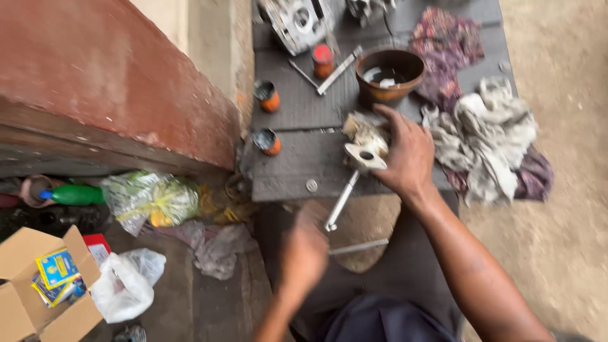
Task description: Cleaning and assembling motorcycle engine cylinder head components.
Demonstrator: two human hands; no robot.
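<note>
**Right hand grips a grimy metal part at the edge of the dark surface**

The right hand (408, 155) curls its fingers around a dirty, pale metal part (365, 144), holding it just above the front edge of the dark wooden surface (304, 107). A flat flange with a round hole faces the camera, and a thin metal rod (342, 201) runs down from the part past the surface's edge. The left hand (304, 253) is lower, near the rod's bottom end, and blurred; I cannot tell whether its fingers are spread or closed, or whether it touches anything.

Just behind the part stands a brown bowl (389, 75) holding dark liquid. To the right of the hand lies a heap of grey rags (484, 136), with a patterned purple cloth (443, 47) beyond the bowl. Three small orange tins sit on the left half of the surface: one (268, 141) near the front, one (268, 96) further back, and a red-topped one (323, 60) beside a flat metal tool (339, 70). A larger grey engine casting (297, 22) rests at the far edge.

On the ground to the left are a green bottle (75, 194), a crumpled yellow-green plastic bag (152, 199), a white plastic bag (126, 285) and an open cardboard box (28, 285) with small packets inside. A red-brown wall (95, 69) rises on the left.
</note>
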